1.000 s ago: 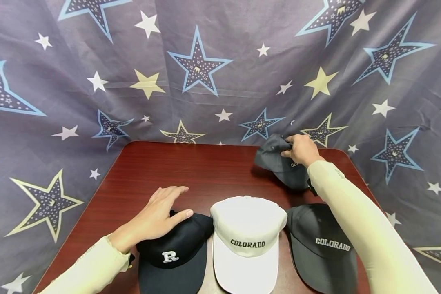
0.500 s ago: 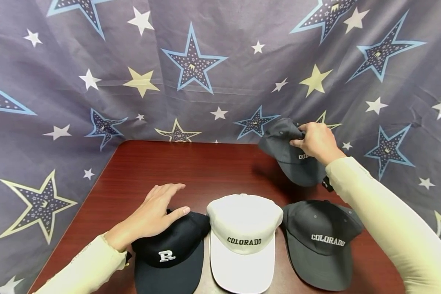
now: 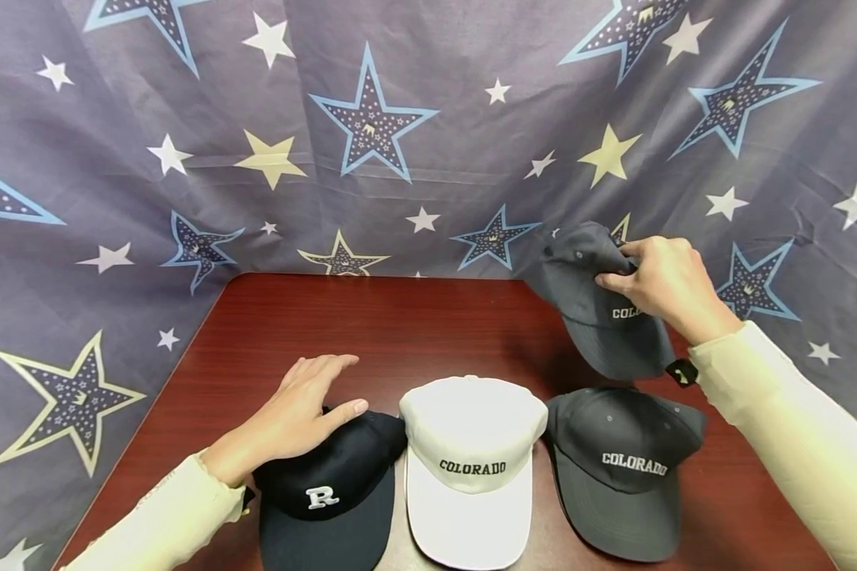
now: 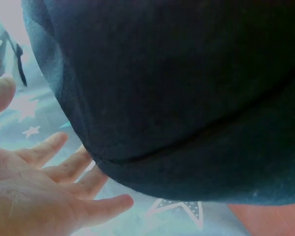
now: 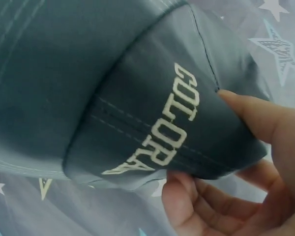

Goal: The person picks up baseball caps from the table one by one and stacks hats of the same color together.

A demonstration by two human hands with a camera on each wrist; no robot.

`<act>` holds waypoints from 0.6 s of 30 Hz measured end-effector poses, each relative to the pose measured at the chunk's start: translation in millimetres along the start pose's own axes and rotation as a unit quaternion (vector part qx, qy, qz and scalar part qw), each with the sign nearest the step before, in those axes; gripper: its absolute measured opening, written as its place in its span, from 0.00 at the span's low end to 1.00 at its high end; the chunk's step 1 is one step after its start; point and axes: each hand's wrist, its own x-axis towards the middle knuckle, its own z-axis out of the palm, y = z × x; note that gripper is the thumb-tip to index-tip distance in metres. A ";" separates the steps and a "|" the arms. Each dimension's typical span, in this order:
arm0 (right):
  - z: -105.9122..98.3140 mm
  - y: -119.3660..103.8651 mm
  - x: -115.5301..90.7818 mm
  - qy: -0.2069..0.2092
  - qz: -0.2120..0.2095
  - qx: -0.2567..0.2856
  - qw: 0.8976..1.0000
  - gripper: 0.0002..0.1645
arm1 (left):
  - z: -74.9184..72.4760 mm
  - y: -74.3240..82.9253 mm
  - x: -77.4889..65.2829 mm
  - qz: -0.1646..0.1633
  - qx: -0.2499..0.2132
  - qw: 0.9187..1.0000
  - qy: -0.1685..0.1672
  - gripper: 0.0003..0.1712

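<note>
At the table's far right, my right hand (image 3: 674,281) pinches the crown of a dark blue-grey baseball cap (image 3: 607,317) lettered COLORADO, its brim hanging down toward me. The right wrist view shows thumb and fingers gripping the crown of this cap (image 5: 152,113) beside the lettering. My left hand (image 3: 293,416) has its fingers extended, right over the back of a black baseball cap (image 3: 328,484) with a white R. In the left wrist view the left hand (image 4: 44,191) lies spread beside the dark cap (image 4: 177,108), which fills most of that picture.
A white COLORADO cap (image 3: 471,468) sits in the middle of the front row. Right of it lies a dark grey COLORADO cap (image 3: 621,476), just below the held cap. The red-brown table (image 3: 371,325) ends against a grey star-patterned curtain (image 3: 428,143).
My right hand has lifted the blue-grey cap and carried it to the right. The left hand stays over the black cap. The head view has shifted slightly.
</note>
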 end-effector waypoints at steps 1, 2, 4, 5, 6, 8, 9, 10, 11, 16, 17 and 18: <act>-2.5 0.0 -3.9 0.001 -0.001 0.002 1.000 0.23 | 0.0 -0.1 0.2 0.002 0.000 1.000 0.001 0.37; -4.7 -0.1 -7.7 0.000 -0.001 0.004 1.000 0.22 | 0.0 -0.2 0.4 0.003 0.000 1.000 0.002 0.37; -8.8 -0.2 -15.1 -0.001 -0.003 0.002 1.000 0.22 | -0.2 -0.2 0.8 0.004 0.000 1.000 0.002 0.37; -10.6 -0.1 -18.6 -0.003 -0.004 0.002 1.000 0.23 | -0.4 0.2 1.1 0.003 0.000 1.000 0.001 0.37; -12.2 0.1 -22.0 -0.004 -0.008 -0.003 1.000 0.24 | -0.7 0.6 1.3 0.003 0.000 1.000 0.001 0.37; -14.8 0.7 -28.7 -0.009 -0.012 -0.012 1.000 0.23 | -0.8 0.8 1.9 0.001 -0.001 1.000 -0.001 0.38; -16.0 1.1 -32.2 -0.011 -0.014 -0.017 1.000 0.22 | -0.8 0.9 2.1 0.000 -0.002 1.000 -0.003 0.38; -17.1 1.6 -35.7 -0.012 -0.017 -0.021 1.000 0.22 | -0.8 0.9 2.3 0.000 -0.002 1.000 -0.004 0.38; -18.2 2.3 -39.3 -0.014 -0.019 -0.026 0.999 0.21 | -0.9 1.2 2.5 -0.001 -0.003 1.000 -0.004 0.38; -24.6 5.4 -59.4 -0.017 -0.030 -0.044 0.998 0.20 | -0.8 1.2 3.7 -0.001 -0.002 1.000 -0.004 0.38; -25.9 5.7 -63.8 -0.017 -0.030 -0.046 0.998 0.19 | -0.7 1.3 4.0 0.000 -0.002 1.000 -0.004 0.38; -27.3 6.1 -68.4 -0.018 -0.029 -0.049 0.998 0.18 | -0.7 1.3 4.4 0.001 -0.001 1.000 -0.003 0.38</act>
